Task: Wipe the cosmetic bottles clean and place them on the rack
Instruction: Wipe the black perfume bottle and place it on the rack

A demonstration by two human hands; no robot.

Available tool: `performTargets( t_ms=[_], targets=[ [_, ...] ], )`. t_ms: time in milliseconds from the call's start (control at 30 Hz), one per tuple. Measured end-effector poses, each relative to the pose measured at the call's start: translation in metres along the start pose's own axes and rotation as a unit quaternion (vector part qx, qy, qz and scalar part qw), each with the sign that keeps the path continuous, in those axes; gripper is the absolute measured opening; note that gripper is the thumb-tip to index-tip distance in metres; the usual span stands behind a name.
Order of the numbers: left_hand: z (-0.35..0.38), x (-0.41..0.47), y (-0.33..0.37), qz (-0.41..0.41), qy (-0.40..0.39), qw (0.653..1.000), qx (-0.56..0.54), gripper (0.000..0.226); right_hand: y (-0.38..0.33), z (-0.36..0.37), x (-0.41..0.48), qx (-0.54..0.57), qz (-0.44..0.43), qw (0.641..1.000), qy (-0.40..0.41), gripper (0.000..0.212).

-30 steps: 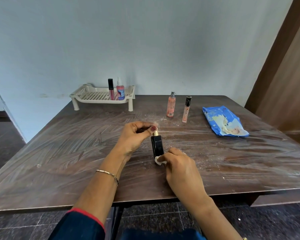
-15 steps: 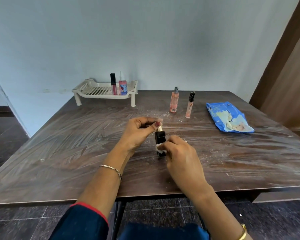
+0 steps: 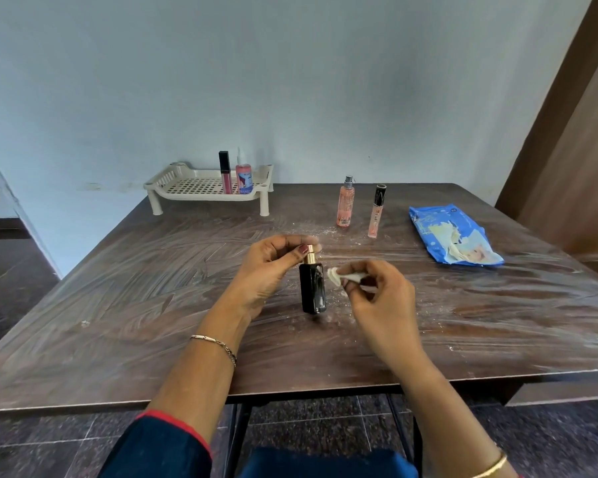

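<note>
Fingertips (image 3: 302, 250) of the left hand (image 3: 270, 270) pinch the gold cap of the black bottle (image 3: 312, 289), which stands upright on the table (image 3: 118, 305) between both hands, while the right hand (image 3: 382, 301) pinches a white wipe (image 3: 339, 276) just right of the bottle's shoulder. Pale smears and powder streak the dark wooden top; beyond the fingers stand a cream rack (image 3: 201, 198) and a pale blue wall (image 3: 290, 81), a brown door (image 3: 573, 150) to their right. Half a second ago the wipe pressed the bottle's front; now it is off its side.
</note>
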State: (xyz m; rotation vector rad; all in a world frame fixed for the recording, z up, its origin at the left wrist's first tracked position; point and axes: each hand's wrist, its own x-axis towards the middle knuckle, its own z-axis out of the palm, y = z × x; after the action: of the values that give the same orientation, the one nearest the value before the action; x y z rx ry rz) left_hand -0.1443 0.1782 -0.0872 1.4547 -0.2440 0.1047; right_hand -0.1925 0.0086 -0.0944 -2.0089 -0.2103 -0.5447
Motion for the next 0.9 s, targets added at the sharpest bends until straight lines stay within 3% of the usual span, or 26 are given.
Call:
performTargets(
  t_ms=[200, 500, 900],
  targets=[
    [0.001, 0.000, 0.001, 0.003, -0.025, 0.999, -0.021, 0.018, -0.011, 0.013, 0.017, -0.038, -0.067, 0.997, -0.008, 0.021],
    [-0.002, -0.002, 0.002, 0.003, -0.011, 0.999, -0.037, 0.016, -0.012, 0.024, 0.003, -0.188, -0.220, 0.957, -0.037, 0.022],
    [0.000, -0.001, 0.002, -0.011, 0.010, 1.000, -0.025, 0.020, -0.004, 0.020, -0.020, -0.231, -0.190, 0.945, -0.131, 0.018]
  ],
)
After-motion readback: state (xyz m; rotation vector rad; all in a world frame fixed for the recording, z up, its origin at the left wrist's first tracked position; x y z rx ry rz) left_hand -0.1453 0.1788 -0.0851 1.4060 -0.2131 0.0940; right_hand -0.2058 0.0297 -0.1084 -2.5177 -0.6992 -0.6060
